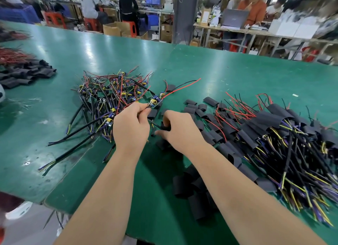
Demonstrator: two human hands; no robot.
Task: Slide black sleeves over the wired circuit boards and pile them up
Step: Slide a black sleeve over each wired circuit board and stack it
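Big done pile (274, 135) on R of surface (109, 48), but lots of bare boards (113, 92) left. L hand (130, 125) pinches one board (155, 102); R hand (180, 129) grips a black wire (161, 127), by loose sleeves (193, 189).

Matt black sleeves (192, 188), glossy green table (113, 48)

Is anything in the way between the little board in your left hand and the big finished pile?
Yes. Between the circuit board the left hand pinches and the finished pile sit the right hand, gripping a black piece, and loose sleeves scattered on the table.
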